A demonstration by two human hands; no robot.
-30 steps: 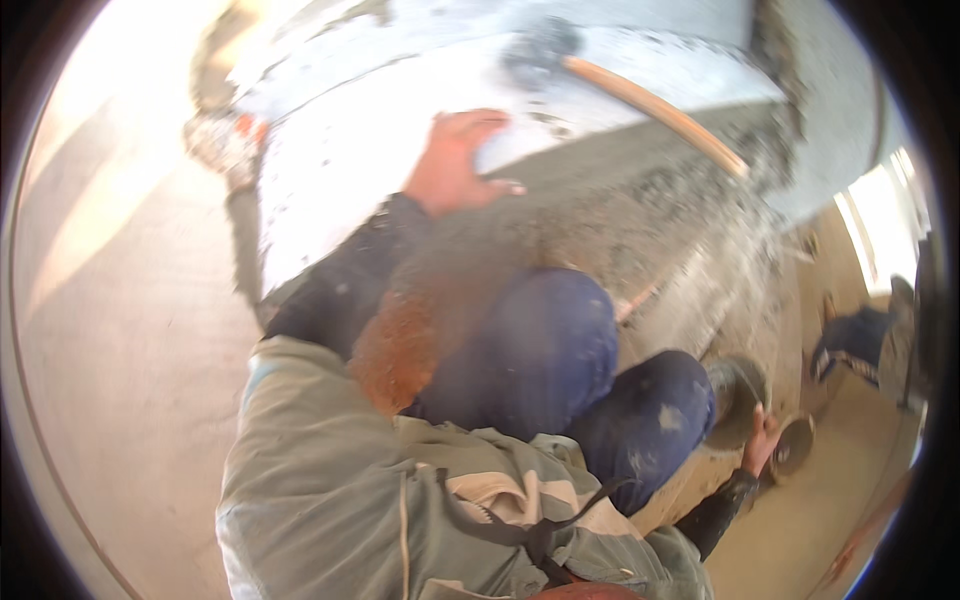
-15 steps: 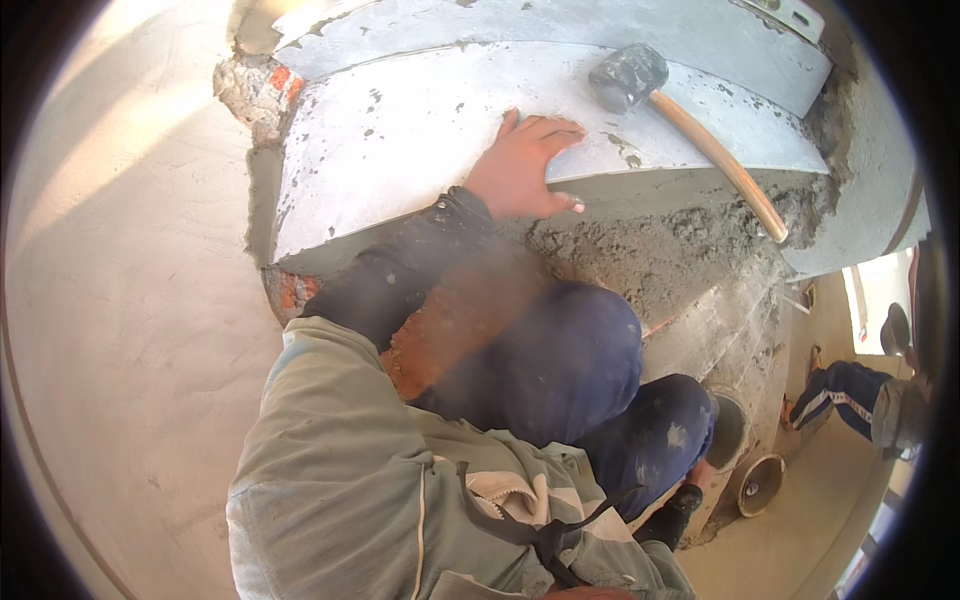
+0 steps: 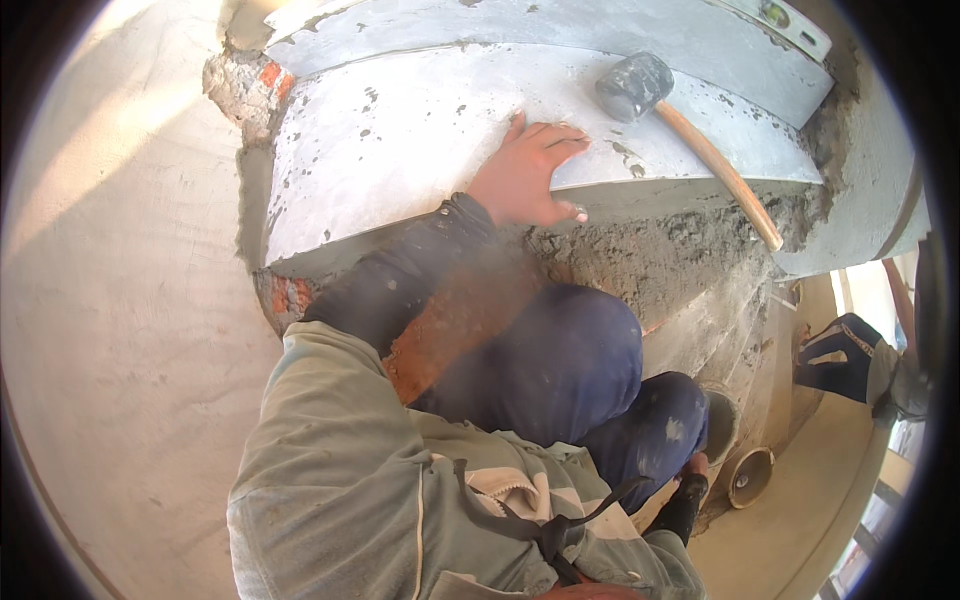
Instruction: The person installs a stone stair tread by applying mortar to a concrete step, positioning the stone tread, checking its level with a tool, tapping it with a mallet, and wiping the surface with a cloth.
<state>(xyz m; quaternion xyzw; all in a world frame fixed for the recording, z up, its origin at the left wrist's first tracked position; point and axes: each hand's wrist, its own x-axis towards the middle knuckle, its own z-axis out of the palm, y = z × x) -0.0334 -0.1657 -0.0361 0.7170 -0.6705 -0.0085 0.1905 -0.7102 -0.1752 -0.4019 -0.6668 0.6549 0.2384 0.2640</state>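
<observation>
Left hand (image 3: 525,172): fingers spread wide on the white slab (image 3: 400,140), thumb past its front edge, same as before.
Right hand (image 3: 697,465): mostly hidden by the knee (image 3: 668,420) (I can't tell if it holds anything); 1 second ago it was in plain sight near the 2 buckets (image 3: 722,430).
Mallet (image 3: 640,88): on the slab, right of the left hand, handle sticking over the edge.
Level (image 3: 800,33): top right, out of sight 1 second ago.
</observation>
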